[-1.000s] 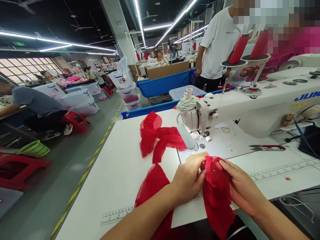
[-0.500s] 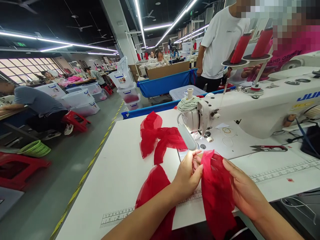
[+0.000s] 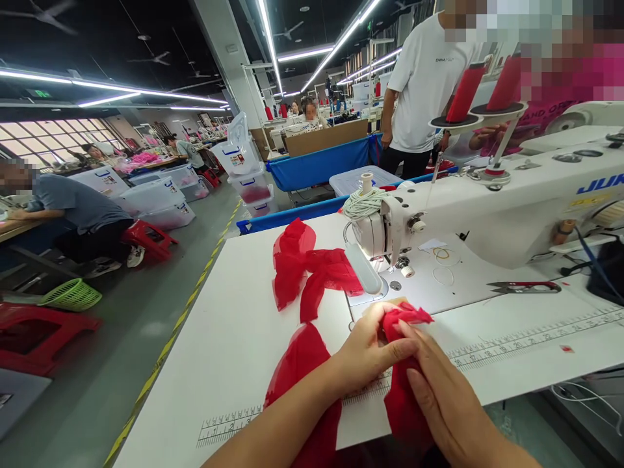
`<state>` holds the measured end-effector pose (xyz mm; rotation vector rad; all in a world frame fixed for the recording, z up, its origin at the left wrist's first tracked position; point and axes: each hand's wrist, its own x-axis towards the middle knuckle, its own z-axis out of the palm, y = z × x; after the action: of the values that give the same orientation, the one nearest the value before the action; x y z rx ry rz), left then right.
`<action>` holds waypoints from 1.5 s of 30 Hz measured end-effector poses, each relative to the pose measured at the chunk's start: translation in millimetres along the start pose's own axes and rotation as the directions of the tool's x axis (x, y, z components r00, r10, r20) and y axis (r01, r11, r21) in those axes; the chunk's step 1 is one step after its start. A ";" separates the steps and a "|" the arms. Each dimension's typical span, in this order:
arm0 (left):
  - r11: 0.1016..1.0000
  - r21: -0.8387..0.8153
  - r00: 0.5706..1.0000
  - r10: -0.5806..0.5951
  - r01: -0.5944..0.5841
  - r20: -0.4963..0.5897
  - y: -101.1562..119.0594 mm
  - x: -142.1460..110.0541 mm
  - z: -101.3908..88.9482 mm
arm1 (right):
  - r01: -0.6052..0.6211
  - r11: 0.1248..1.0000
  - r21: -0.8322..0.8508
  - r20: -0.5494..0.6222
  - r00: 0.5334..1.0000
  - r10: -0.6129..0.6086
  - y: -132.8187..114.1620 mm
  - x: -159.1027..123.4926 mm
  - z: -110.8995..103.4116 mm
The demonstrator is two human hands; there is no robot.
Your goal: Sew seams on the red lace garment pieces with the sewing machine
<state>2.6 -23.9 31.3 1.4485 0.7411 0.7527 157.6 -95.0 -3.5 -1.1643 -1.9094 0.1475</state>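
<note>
My left hand (image 3: pixel 366 351) and my right hand (image 3: pixel 441 396) are both closed on a piece of sheer red fabric (image 3: pixel 403 390), bunched between them just in front of the needle plate of a white sewing machine (image 3: pixel 492 208). The fabric hangs down over the table's front edge. Another length of the same red fabric (image 3: pixel 297 364) lies under my left forearm. A further red bundle (image 3: pixel 307 266) lies on the white table (image 3: pixel 234 338) left of the machine head.
Red-handled thread snips (image 3: pixel 521 286) lie on the table at the right. Two red thread cones (image 3: pixel 465 94) stand on the machine. Two people stand behind it. Plastic bins (image 3: pixel 156 198), a seated worker, a red stool (image 3: pixel 146 235) and a green basket (image 3: pixel 72 296) line the aisle at the left.
My hands have drawn together: the red fabric, held spread upright half a second ago, is now gathered into a tight bunch, and my right hand has moved left over it.
</note>
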 end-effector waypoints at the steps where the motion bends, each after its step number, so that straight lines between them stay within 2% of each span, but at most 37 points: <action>1: 1.000 -0.002 1.000 -0.010 0.010 -0.007 0.4 0.6 -0.5 | 0.015 1.000 0.002 -0.003 1.000 -0.015 -2.0 2.3 -2.7; 3: 1.000 -0.005 1.000 -0.011 0.011 -0.026 0.3 2.5 -1.4 | -0.004 0.999 0.050 -0.040 0.999 0.006 -1.2 9.1 -11.7; 6: 0.999 -0.050 0.999 0.016 -0.017 -0.029 -2.0 5.2 -3.1 | -0.135 0.986 0.101 -0.106 0.984 0.146 13.6 24.3 -29.8; 8: 0.984 -0.179 0.999 -0.013 0.020 0.039 -3.9 5.5 -4.0 | -0.266 0.944 0.196 -0.085 0.954 0.287 27.6 36.7 -39.7; 9: 0.962 -0.267 0.995 -0.041 0.063 0.090 -4.6 5.1 -4.3 | -0.338 0.890 0.305 -0.012 0.934 0.358 33.4 42.8 -42.6; 10: 0.933 -0.343 0.988 -0.068 0.112 0.137 -5.2 4.4 -4.5 | -0.411 0.801 0.435 0.093 0.906 0.414 37.5 48.4 -43.9; 12: 0.884 -0.432 0.977 -0.108 0.178 0.182 -5.6 2.9 -4.8 | -0.571 0.530 0.627 0.369 0.817 0.443 39.4 56.5 -42.0; 14: 0.879 -0.438 0.976 -0.121 0.190 0.180 -5.7 1.9 -5.2 | -0.699 0.272 0.661 0.592 0.709 0.383 34.7 59.7 -36.3; 16: 0.894 -0.411 0.980 -0.121 0.177 0.158 -5.7 2.2 -5.6 | -0.758 0.119 0.642 0.691 0.638 0.339 28.7 58.8 -29.9; 18: 0.924 -0.355 0.987 -0.105 0.141 0.118 -5.2 3.8 -5.5 | -0.761 0.057 0.646 0.700 0.621 0.352 25.6 55.9 -25.1; 23: 0.980 -0.198 0.994 -0.020 -0.001 -0.103 -0.1 8.4 -4.5 | -0.791 0.057 0.609 0.706 0.574 0.416 30.0 49.4 -22.1; 26: 0.976 -0.215 0.986 -0.072 0.039 -0.150 1.0 8.7 -4.6 | -0.722 0.064 0.689 0.630 0.639 0.442 30.3 48.5 -23.7; 28: 0.991 -0.118 0.979 -0.078 0.057 -0.186 -1.9 8.4 -4.5 | -0.665 0.041 0.746 0.575 0.673 0.466 28.1 47.6 -22.9; 31: 0.994 0.102 0.961 -0.005 0.034 -0.275 -9.8 8.4 -3.7 | -0.625 0.020 0.780 0.517 0.662 0.543 23.1 43.7 -17.1; 33: 0.990 0.139 0.952 0.007 0.037 -0.304 -14.1 8.4 -2.7 | -0.628 0.026 0.778 0.499 0.642 0.582 19.0 40.9 -12.0; 36: 0.990 0.132 0.954 0.002 0.039 -0.299 -15.5 7.9 -1.1 | -0.671 0.062 0.739 0.523 0.628 0.576 12.9 39.6 -7.6; 39: 0.996 0.088 0.967 -0.006 0.029 -0.253 -13.3 7.1 -0.7 | -0.750 0.152 0.644 0.569 0.603 0.559 10.8 41.3 -7.7; 41: 0.998 0.057 0.973 -0.026 0.040 -0.229 -12.3 7.1 -1.3 | -0.735 0.226 0.640 0.534 0.636 0.556 12.9 42.1 -7.9; 43: 0.997 0.026 0.977 -0.060 0.066 -0.204 -11.7 7.4 -2.2 | -0.656 0.270 0.705 0.438 0.702 0.562 16.3 42.4 -6.8; 45: 0.995 -0.010 0.982 -0.098 0.097 -0.161 -10.5 8.0 -3.0 | -0.604 0.280 0.746 0.360 0.720 0.593 19.4 43.0 -4.7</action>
<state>4.8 -15.5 20.9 1.3498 0.9284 0.8009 166.0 -52.6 16.0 -1.0854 -0.9824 1.3605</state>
